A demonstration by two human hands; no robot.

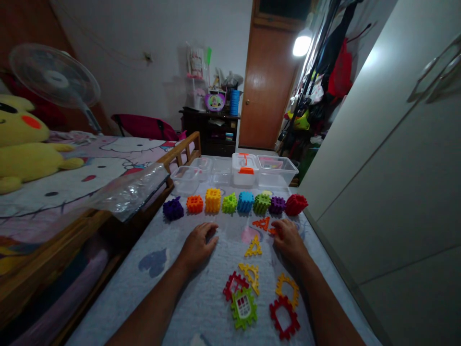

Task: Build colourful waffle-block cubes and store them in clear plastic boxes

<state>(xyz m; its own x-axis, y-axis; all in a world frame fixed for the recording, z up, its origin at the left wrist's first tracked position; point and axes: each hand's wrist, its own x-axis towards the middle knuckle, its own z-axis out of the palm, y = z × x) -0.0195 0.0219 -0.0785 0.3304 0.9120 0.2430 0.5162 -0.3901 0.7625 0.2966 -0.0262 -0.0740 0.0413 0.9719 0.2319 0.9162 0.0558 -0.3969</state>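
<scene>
My left hand (199, 244) lies flat on the pale quilted surface (169, 283), fingers stretched out, holding nothing. My right hand (287, 239) rests knuckles-up beside an orange triangle piece (262, 223), its fingertips curled on a small orange piece that is mostly hidden. A yellow triangle piece (254, 247) lies between my hands. A row of assembled plastic cubes runs across the back: purple (173, 208), orange (195, 204), yellow (212, 200), lime (229, 203), blue (245, 202), green (261, 203), purple (277, 204), red (296, 204).
Flat interlocking tiles lie near me: red (232, 285), yellow (251, 276), green (244, 307), orange (287, 288), red (284, 317). Clear plastic boxes (234, 170) stand behind the cubes. A bed with a wooden rail (180, 154) is on the left, a wardrobe (389, 182) on the right.
</scene>
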